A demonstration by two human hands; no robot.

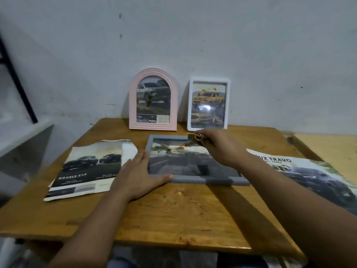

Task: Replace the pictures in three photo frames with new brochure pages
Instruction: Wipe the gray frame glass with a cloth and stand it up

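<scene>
A grey frame (195, 178) lies flat on the wooden table (173, 215), its glass showing a road picture. The left hand (139, 175) rests flat and open on the table at the frame's left edge, fingers straight along that side and the thumb touching the near rail. The right hand (218, 146) hovers over the frame's far right corner, its fingers pinching a small brown curled object (196, 139) that is too blurred to name. Behind the grey frame two more stand upright against the wall (193, 35): an arched pink frame (133, 105) with a picture of a dark truck, and just to its right a white frame (228, 105) with yellow trucks. A torn brochure page (85, 169) lies to the left of the grey frame, partly under the left hand, and a larger brochure (309, 175) lies on the right.
</scene>
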